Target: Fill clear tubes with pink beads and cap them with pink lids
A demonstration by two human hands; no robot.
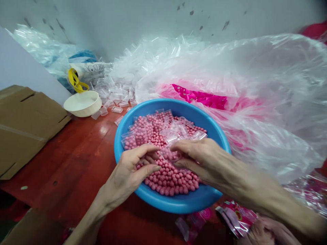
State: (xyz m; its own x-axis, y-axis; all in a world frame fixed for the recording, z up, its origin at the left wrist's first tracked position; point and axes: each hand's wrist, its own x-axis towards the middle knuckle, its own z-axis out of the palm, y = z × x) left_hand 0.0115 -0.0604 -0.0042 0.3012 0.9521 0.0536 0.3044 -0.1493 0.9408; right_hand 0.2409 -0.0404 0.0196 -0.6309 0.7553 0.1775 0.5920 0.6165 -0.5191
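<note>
A blue basin (120, 136) holds many small pink balls (168, 180) with clear plastic containers among them. Several filled containers (145, 131) lie at the back left of the basin, and empty-looking ones (178, 131) are heaped at the back right. Over the middle, my right hand (201, 154) pinches a small clear plastic container (170, 154) with pink balls in it. My left hand (135, 166) is beside the container's left end, thumb and fingers apart. Whether its fingertips touch the container is unclear.
Loose clear containers (117, 109) spill across the red table (84, 160) behind the basin. A white round tub (83, 103), yellow tape ring (76, 81) and cardboard box (33, 126) stand left. Large plastic bags (268, 85) fill the right. Pink packets (237, 214) lie near the front.
</note>
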